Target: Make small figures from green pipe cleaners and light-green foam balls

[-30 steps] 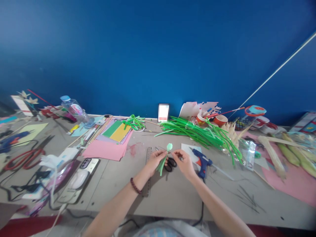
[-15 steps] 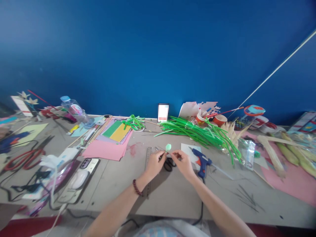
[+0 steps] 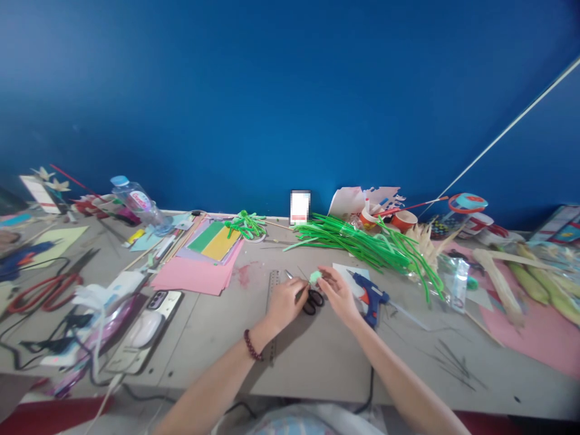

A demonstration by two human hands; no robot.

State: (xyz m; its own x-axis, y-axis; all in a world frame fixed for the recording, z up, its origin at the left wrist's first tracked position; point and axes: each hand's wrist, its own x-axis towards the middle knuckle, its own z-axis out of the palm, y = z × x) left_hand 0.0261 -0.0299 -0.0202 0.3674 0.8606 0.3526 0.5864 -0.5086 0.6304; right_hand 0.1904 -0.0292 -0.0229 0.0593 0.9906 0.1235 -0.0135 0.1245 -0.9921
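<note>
A small light green piece [image 3: 315, 277], perhaps paper, is between my two hands above the table. My left hand [image 3: 289, 299], with a dark bead bracelet on the wrist, has its fingers closed in a pinch around what looks like a thin wire; the fingers hide most of it. The fingertips of my right hand [image 3: 338, 292] close on the edge of the green piece from the right. Black-handled scissors [image 3: 313, 302] lie beneath my hands, partly covered by the left one. Beside my left wrist is a ruler [image 3: 273, 283].
A blue glue gun [image 3: 373, 297] rests right of my right hand. Green pipe cleaners [image 3: 353, 241] spread behind it. At left are pink paper [image 3: 194, 273], a phone [image 3: 149, 338], a bottle [image 3: 140, 202] and large red-handled scissors [image 3: 48, 293]. Several thin wires [image 3: 453, 362] lie at right.
The green piece has tipped down and to the right. My right hand has risen slightly and moved its fingertips onto it. My left hand has shifted a little to the right.
</note>
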